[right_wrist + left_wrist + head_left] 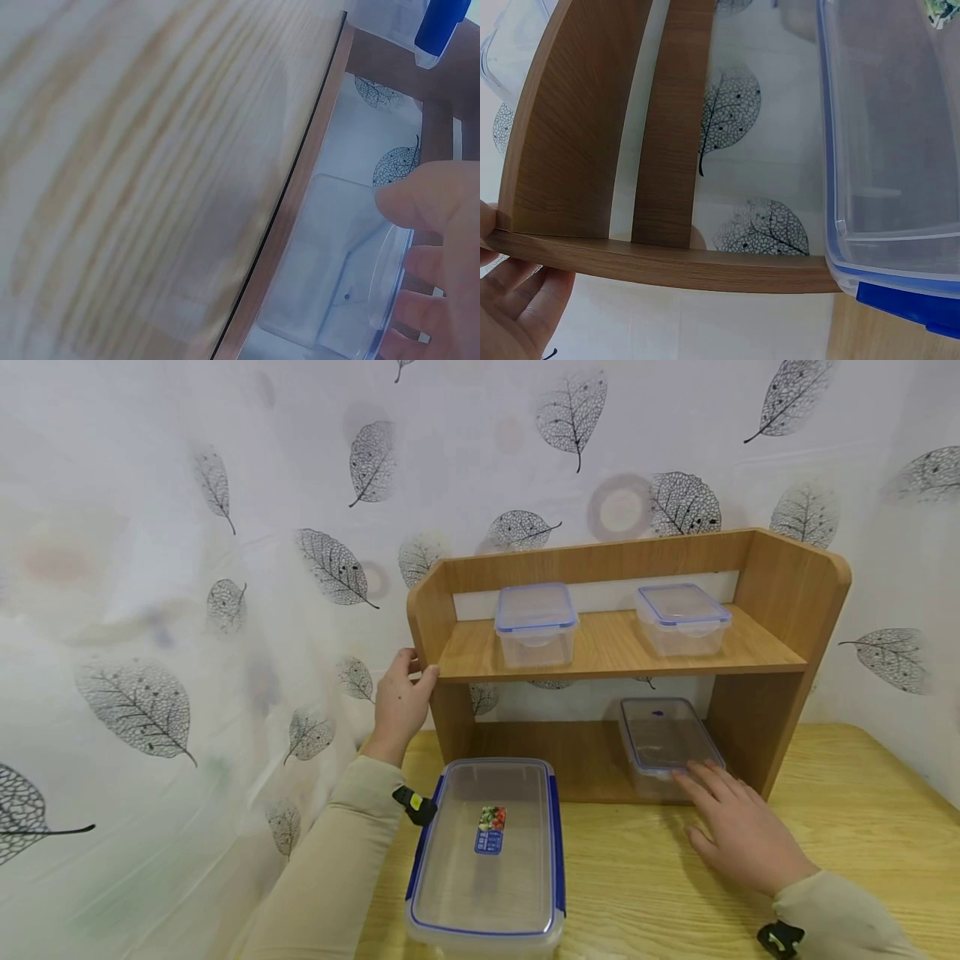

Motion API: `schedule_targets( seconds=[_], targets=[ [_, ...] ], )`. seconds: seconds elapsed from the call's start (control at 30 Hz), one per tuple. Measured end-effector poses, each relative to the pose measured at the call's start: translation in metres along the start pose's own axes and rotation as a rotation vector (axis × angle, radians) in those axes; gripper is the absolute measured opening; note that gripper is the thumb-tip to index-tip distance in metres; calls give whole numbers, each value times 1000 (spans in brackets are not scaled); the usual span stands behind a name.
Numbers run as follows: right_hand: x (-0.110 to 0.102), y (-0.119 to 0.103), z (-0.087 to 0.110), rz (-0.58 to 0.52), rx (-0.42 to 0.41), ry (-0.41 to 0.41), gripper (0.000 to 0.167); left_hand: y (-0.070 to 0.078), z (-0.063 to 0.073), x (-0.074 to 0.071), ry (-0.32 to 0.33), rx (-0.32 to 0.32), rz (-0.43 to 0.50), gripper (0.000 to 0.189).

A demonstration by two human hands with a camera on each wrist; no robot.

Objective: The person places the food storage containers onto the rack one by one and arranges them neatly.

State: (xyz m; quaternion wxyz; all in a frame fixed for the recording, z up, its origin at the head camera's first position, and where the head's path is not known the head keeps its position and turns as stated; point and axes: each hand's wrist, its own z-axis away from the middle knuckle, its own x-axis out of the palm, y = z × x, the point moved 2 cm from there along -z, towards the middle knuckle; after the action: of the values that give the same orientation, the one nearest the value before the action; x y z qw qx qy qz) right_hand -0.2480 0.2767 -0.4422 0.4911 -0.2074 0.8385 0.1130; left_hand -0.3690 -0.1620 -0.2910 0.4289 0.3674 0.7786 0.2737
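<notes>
My left hand (402, 702) grips the left side panel of a wooden desk shelf (622, 670); in the left wrist view the fingers (544, 304) and thumb lie on either side of the panel's edge. On the lower board, at the right, sits a clear lidded food container (663, 735). Extended fingers of my right hand (738, 822) touch this container's front lid edge, the thumb held apart from it. A larger clear food box (487, 893) with blue side clips and a label stands on the table in front of the shelf, nearer the left arm.
Two small clear containers with blue-rimmed lids stand on the upper board, one on the left (536, 610) and one on the right (684, 618). The shelf is on a yellow wood-grain table (622, 885). Leaf-patterned sheeting (247, 510) hangs behind and at the left.
</notes>
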Motion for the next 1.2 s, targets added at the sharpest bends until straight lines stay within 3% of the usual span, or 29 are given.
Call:
schedule_targets(
  seconds=[0.33,0.63,0.9,1.2],
  targets=[
    [2,8,-3,5,17,-43,71,1,0,0,5,7,-4,39],
    [4,10,-6,-7,-6,0,69,1,0,0,-10,-10,-4,40],
    [-4,-18,-16,-180,47,-28,63,0,0,0,-11,-12,-7,40],
    [-8,-49,-26,-492,157,-214,64,1,0,-1,-16,-17,-6,40]
  ],
)
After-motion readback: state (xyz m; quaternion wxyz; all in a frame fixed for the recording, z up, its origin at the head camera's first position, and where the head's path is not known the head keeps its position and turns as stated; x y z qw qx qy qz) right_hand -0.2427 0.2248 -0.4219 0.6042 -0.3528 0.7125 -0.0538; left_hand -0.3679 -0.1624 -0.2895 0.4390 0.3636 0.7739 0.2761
